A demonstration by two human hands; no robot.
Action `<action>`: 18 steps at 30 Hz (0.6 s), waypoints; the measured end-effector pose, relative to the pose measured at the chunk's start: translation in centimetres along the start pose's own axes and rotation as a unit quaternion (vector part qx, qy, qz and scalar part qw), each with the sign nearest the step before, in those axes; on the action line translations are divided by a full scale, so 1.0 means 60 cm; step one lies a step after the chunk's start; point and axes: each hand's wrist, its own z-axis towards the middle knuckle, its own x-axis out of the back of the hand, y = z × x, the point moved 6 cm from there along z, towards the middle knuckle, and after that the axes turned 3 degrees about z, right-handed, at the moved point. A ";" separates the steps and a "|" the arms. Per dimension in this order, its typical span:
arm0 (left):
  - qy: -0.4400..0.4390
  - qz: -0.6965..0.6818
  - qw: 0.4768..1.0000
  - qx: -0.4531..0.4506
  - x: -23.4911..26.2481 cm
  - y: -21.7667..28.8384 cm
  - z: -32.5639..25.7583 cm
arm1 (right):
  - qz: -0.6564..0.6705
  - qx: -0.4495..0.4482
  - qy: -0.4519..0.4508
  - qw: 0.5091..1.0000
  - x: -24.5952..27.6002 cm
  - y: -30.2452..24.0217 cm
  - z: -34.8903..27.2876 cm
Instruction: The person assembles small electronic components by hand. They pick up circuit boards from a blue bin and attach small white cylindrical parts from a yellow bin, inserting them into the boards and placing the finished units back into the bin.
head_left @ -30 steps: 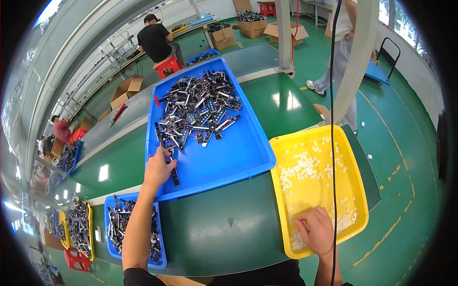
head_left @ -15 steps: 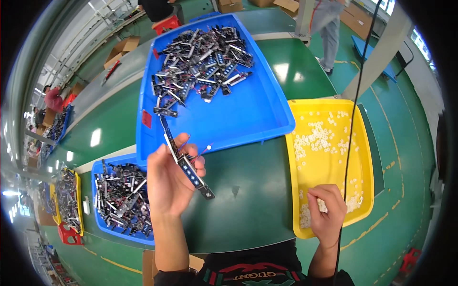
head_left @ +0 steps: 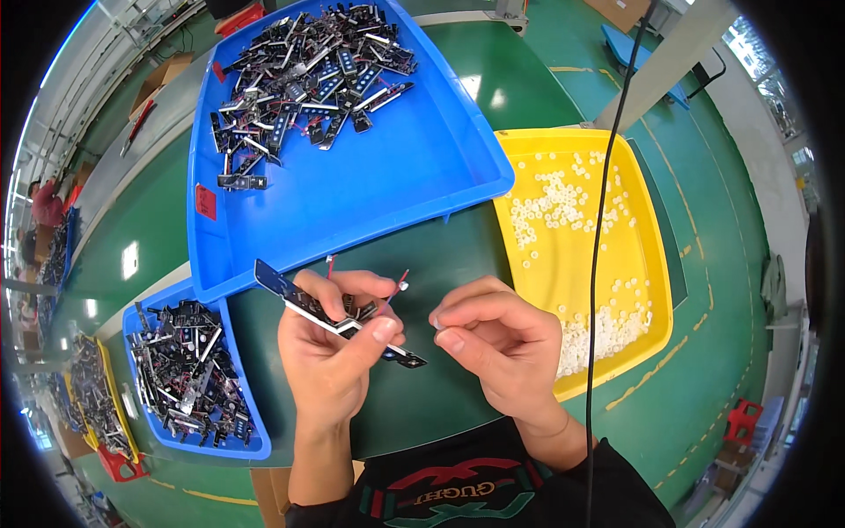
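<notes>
My left hand point(head_left: 327, 370) is closed on a long black electronic strip assembly point(head_left: 283, 289) with a pale edge and thin wires ending in small white connectors. The strip slants down to the right through my fingers, which cover its middle. Close by on the right, my right hand point(head_left: 506, 348) pinches a small white piece point(head_left: 437, 324) between thumb and fingertips; it is mostly hidden. A gap separates the two hands above the dark green tabletop point(head_left: 440, 400). Small white rings point(head_left: 607, 339) lie in the yellow tray point(head_left: 563, 286) to the right.
Ahead stands a big blue tray point(head_left: 352, 207) with a heap of similar strip assemblies point(head_left: 308, 75). A smaller blue bin point(head_left: 255, 444) at left holds more of them. One black cable point(head_left: 598, 220) hangs across the yellow tray. Farther left is another yellow tray point(head_left: 132, 440).
My right hand has left the yellow tray and come in beside my left hand with a small white piece. The strip in my left hand has been turned. The whole view has shifted.
</notes>
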 end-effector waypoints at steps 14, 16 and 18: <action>-0.091 -0.020 0.996 -0.014 -0.010 -0.002 -0.010 | -0.077 0.071 -0.026 0.994 -0.004 0.008 0.011; -0.098 -0.020 0.995 -0.012 -0.012 -0.002 -0.009 | -0.006 0.038 -0.024 0.999 -0.002 0.015 0.013; -0.111 -0.038 0.993 -0.007 -0.014 -0.008 -0.011 | 0.088 -0.009 -0.014 0.996 -0.004 0.021 0.011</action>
